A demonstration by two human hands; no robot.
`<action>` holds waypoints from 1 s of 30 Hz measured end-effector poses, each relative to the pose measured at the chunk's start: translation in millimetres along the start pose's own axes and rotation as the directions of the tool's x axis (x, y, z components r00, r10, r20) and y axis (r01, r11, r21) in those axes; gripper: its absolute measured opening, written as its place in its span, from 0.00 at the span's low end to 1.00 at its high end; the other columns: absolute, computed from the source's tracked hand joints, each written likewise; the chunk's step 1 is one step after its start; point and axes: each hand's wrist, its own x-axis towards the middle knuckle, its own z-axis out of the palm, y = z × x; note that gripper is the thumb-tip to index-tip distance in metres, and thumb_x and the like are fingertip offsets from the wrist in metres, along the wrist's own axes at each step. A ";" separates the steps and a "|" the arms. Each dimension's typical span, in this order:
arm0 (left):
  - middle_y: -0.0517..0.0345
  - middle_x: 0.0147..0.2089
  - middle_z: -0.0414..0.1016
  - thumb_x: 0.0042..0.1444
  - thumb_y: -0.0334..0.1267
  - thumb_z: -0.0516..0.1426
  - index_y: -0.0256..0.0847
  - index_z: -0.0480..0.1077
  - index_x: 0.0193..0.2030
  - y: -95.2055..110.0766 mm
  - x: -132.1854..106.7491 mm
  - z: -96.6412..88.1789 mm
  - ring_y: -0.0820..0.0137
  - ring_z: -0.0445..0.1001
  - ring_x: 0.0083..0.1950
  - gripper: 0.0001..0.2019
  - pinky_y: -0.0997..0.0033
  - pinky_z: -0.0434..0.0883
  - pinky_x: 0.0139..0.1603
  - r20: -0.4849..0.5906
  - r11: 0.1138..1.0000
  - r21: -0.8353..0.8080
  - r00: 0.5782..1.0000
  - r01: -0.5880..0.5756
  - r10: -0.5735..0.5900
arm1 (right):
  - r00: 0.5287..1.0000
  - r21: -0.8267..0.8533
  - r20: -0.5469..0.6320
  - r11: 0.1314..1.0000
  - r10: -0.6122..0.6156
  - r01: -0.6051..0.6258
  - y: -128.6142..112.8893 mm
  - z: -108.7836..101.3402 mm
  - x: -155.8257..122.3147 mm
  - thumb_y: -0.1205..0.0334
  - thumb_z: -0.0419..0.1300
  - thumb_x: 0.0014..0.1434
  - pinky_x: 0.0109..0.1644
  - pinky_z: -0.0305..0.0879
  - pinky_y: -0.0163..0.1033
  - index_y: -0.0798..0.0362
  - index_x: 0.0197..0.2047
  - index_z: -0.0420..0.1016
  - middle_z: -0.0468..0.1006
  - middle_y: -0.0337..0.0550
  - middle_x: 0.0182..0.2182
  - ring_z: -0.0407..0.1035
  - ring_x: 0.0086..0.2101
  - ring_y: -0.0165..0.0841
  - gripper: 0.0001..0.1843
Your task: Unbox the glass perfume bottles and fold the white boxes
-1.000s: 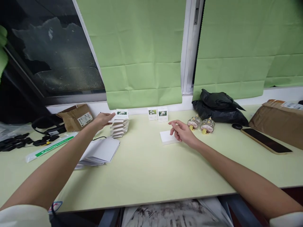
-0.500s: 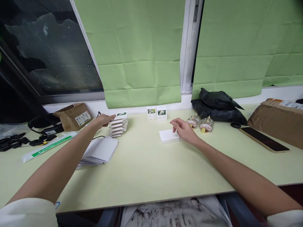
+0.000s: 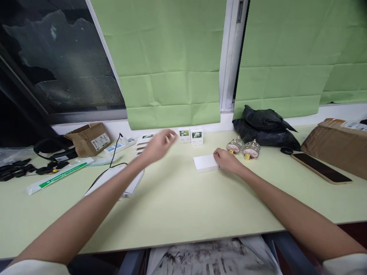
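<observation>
A: Spanning the whole view is the table [image 3: 177, 206], pale green, with a brown parcel [image 3: 338, 143] at its far right and a black bag [image 3: 263, 128] by the window.

B: And the middle-sized items?

A: A phone [image 3: 321, 168] is laid face up near the parcel. A carton [image 3: 90, 139] is seen at the far left, and a pile of white sheets [image 3: 129, 183] lies nearer.

B: How are the hands placed?

A: The right hand [image 3: 228, 160] is rested on the table, fingers curled against the right edge of the white box [image 3: 205, 163], which lies flat mid-table. The left hand [image 3: 157, 145] is held above the table, blurred, fingers loosely open, nothing gripped.

B: What is nearest to it?

A: A stack of small boxes [image 3: 143, 141] is seen just behind it. Two small upright boxes [image 3: 190, 136] and two jars [image 3: 243, 148] are set near the sill.
</observation>
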 end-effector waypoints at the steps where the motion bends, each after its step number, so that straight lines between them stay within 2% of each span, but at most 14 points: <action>1: 0.48 0.55 0.77 0.67 0.61 0.51 0.44 0.70 0.62 17.1 -11.6 17.9 0.59 0.76 0.49 0.27 0.61 0.71 0.49 0.135 0.998 -0.032 0.989 -0.055 0.059 | 1.000 0.018 0.025 1.000 0.012 -0.012 1.1 1.2 -0.1 0.64 0.54 0.67 0.36 0.59 0.37 0.54 0.45 0.75 0.82 0.50 0.38 0.74 0.34 0.37 0.09; 2: 0.46 0.60 0.75 0.66 0.63 0.52 0.44 0.67 0.65 30.4 -22.5 35.5 0.56 0.75 0.54 0.31 0.59 0.70 0.53 0.223 0.995 -0.047 0.970 -0.092 0.100 | 0.998 0.039 0.051 0.999 0.023 -0.025 1.9 2.3 -0.2 0.64 0.53 0.67 0.34 0.59 0.36 0.54 0.46 0.75 0.82 0.49 0.34 0.73 0.29 0.36 0.10; 4: 0.40 0.67 0.69 0.62 0.67 0.53 0.41 0.62 0.70 45.0 -39.4 66.1 0.48 0.69 0.64 0.39 0.51 0.66 0.61 0.311 0.993 -0.026 0.943 -0.113 0.115 | 0.994 0.090 0.104 0.995 0.042 -0.052 2.8 4.4 -0.3 0.64 0.52 0.67 0.29 0.58 0.36 0.55 0.47 0.74 0.80 0.43 0.25 0.69 0.21 0.33 0.12; 6: 0.37 0.69 0.66 0.61 0.69 0.54 0.39 0.58 0.72 46.9 -47.2 86.5 0.44 0.65 0.67 0.43 0.46 0.63 0.63 0.329 0.995 -0.009 0.939 -0.101 0.098 | 0.988 0.149 0.144 0.986 0.053 -0.075 2.7 6.0 0.2 0.64 0.52 0.66 0.25 0.56 0.35 0.55 0.45 0.75 0.76 0.39 0.20 0.66 0.16 0.32 0.11; 8: 0.39 0.65 0.68 0.61 0.68 0.55 0.40 0.63 0.68 42.7 -47.7 95.5 0.44 0.66 0.65 0.39 0.46 0.65 0.61 0.324 0.995 -0.021 0.941 -0.095 0.097 | 0.985 0.215 0.163 0.973 0.053 -0.088 1.6 6.6 1.1 0.65 0.53 0.63 0.23 0.55 0.34 0.54 0.43 0.75 0.75 0.37 0.17 0.64 0.16 0.31 0.10; 11: 0.44 0.60 0.71 0.58 0.61 0.62 0.43 0.66 0.62 36.5 -45.6 93.0 0.49 0.69 0.61 0.32 0.51 0.69 0.57 0.272 0.986 -0.115 0.951 -0.122 0.150 | 0.990 0.322 0.137 0.943 0.041 -0.084 -2.7 3.5 2.7 0.68 0.53 0.60 0.22 0.55 0.32 0.53 0.42 0.74 0.73 0.35 0.18 0.65 0.18 0.30 0.10; 14: 0.47 0.62 0.68 0.55 0.51 0.68 0.46 0.60 0.64 35.5 -52.3 83.3 0.54 0.69 0.62 0.34 0.55 0.71 0.57 0.184 0.954 -0.233 0.955 -0.189 0.234 | 0.994 0.414 0.113 0.909 0.009 -0.055 -7.9 -4.6 3.6 0.69 0.51 0.59 0.23 0.57 0.32 0.52 0.38 0.74 0.73 0.38 0.22 0.67 0.23 0.30 0.10; 17: 0.48 0.64 0.66 0.61 0.43 0.65 0.48 0.57 0.66 36.0 -69.0 76.5 0.57 0.71 0.61 0.30 0.58 0.73 0.56 0.169 0.917 -0.280 0.926 -0.284 0.339 | 0.988 0.470 0.130 0.883 -0.084 0.013 -10.3 -11.3 1.6 0.66 0.55 0.60 0.29 0.64 0.33 0.53 0.36 0.77 0.79 0.42 0.32 0.71 0.31 0.31 0.09; 19: 0.48 0.64 0.67 0.66 0.40 0.60 0.49 0.56 0.68 35.2 -81.2 74.7 0.59 0.73 0.60 0.26 0.59 0.74 0.55 0.182 0.905 -0.257 0.903 -0.339 0.390 | 0.965 0.466 0.151 0.876 -0.215 0.122 -9.8 -11.1 -2.0 0.60 0.60 0.61 0.38 0.69 0.36 0.52 0.41 0.79 0.81 0.44 0.40 0.72 0.37 0.33 0.08; 22: 0.49 0.57 0.74 0.71 0.37 0.54 0.47 0.61 0.65 32.2 -93.7 74.0 0.61 0.76 0.56 0.18 0.59 0.74 0.54 0.186 0.864 -0.182 0.847 -0.469 0.499 | 0.898 0.360 0.195 0.880 -0.395 0.309 -8.6 -2.6 -9.2 0.49 0.68 0.59 0.50 0.69 0.43 0.50 0.55 0.76 0.78 0.47 0.51 0.72 0.45 0.39 0.24; 24: 0.50 0.50 0.78 0.71 0.35 0.53 0.44 0.65 0.59 30.4 -96.5 73.9 0.61 0.77 0.52 0.12 0.59 0.74 0.52 0.162 0.807 -0.134 0.791 -0.575 0.590 | 0.873 0.237 0.203 0.887 -0.444 0.396 -9.4 6.6 -13.1 0.45 0.70 0.57 0.56 0.67 0.48 0.49 0.63 0.71 0.75 0.50 0.57 0.69 0.51 0.43 0.34; 26: 0.50 0.46 0.79 0.71 0.34 0.54 0.42 0.67 0.56 29.5 -96.0 73.6 0.61 0.77 0.49 0.09 0.58 0.74 0.50 0.131 0.767 -0.099 0.756 -0.634 0.642 | 0.866 0.111 0.188 0.886 -0.464 0.451 -11.5 16.1 -14.5 0.42 0.69 0.58 0.59 0.63 0.51 0.50 0.67 0.67 0.73 0.53 0.59 0.66 0.55 0.47 0.39; 28: 0.49 0.46 0.79 0.71 0.36 0.55 0.41 0.67 0.56 29.3 -94.0 73.1 0.60 0.77 0.48 0.09 0.59 0.74 0.49 0.102 0.767 -0.077 0.761 -0.637 0.641 | 0.860 0.012 0.178 0.875 -0.478 0.484 -13.7 24.1 -13.2 0.42 0.67 0.61 0.60 0.61 0.51 0.50 0.68 0.66 0.74 0.54 0.57 0.65 0.54 0.49 0.38; 30: 0.49 0.47 0.79 0.70 0.38 0.56 0.41 0.67 0.57 29.2 -92.0 72.6 0.60 0.77 0.48 0.12 0.59 0.74 0.50 0.083 0.790 -0.070 0.786 -0.609 0.613 | 0.846 -0.046 0.184 0.855 -0.501 0.516 -15.0 29.1 -9.9 0.46 0.65 0.63 0.58 0.62 0.50 0.51 0.66 0.69 0.74 0.55 0.54 0.65 0.51 0.48 0.33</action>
